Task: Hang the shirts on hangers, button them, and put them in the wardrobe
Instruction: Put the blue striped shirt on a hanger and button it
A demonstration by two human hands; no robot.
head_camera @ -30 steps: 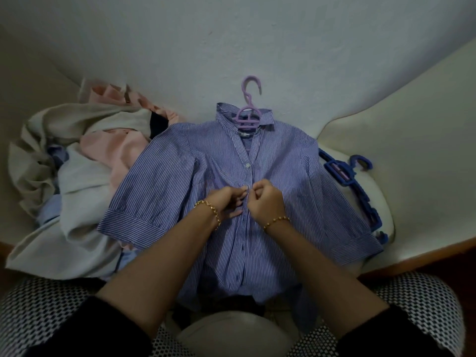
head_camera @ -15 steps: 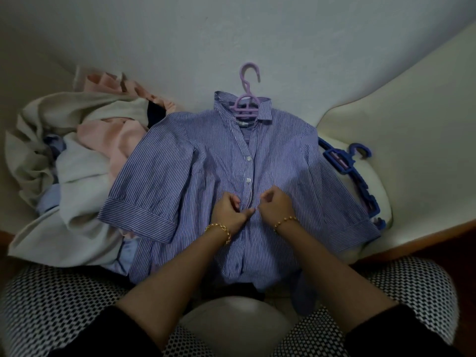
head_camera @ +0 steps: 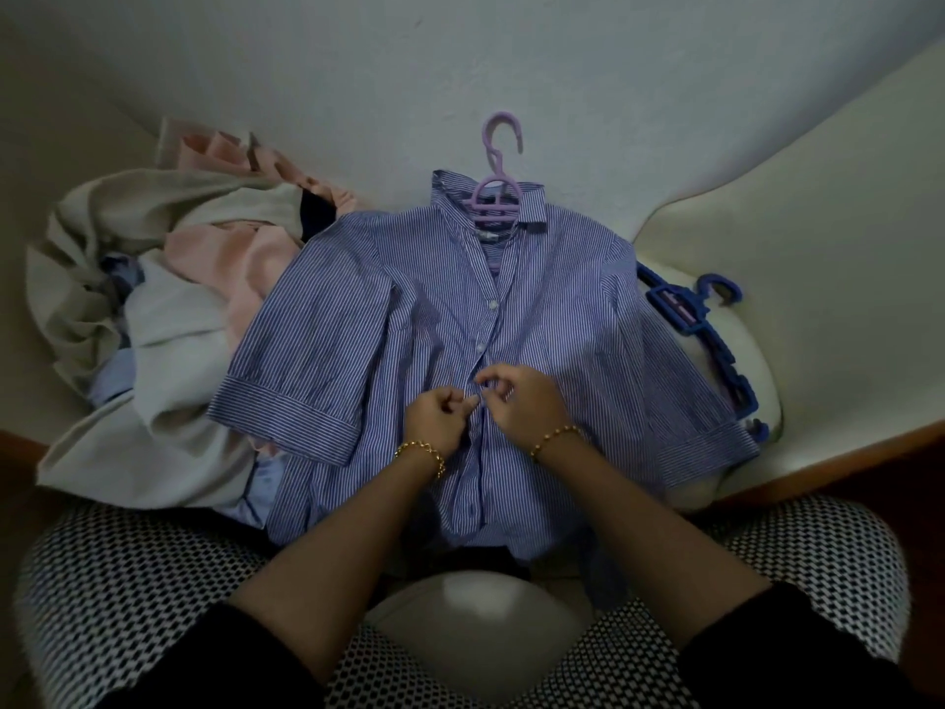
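Pale wall (head_camera: 511,53) backs a cream cushioned surface (head_camera: 767,258). On it the striped shirt (head_camera: 562,309) lies spread front-up, right in front of the seated person.

Head view: a second ago the two hands were working higher on the placket. They have since slid nearer, and two fastened buttons now show in a line above them. I judge that one more button has been closed and the next one down is being done, with the lower placket towards the hem not yet fastened.

The left hand (head_camera: 434,417) is curled and pinches the left edge of the placket. The right hand (head_camera: 526,401) is also curled, with its fingertips (head_camera: 491,388) nipping the opposite edge where the button should sit. The button itself is hidden.

The shirt's long axis runs far to near, leaning slightly left as it comes near. Its collar is far, its hem hangs over the near edge towards the person's knees, and its sleeves lie out to left and right. The lilac hanger (head_camera: 498,197) sits inside the collar with its hook pointing far, towards the wall.

A heap of garments (head_camera: 169,309) lies touching the left sleeve. Spare blue hangers (head_camera: 705,340) lie just beyond the right sleeve.
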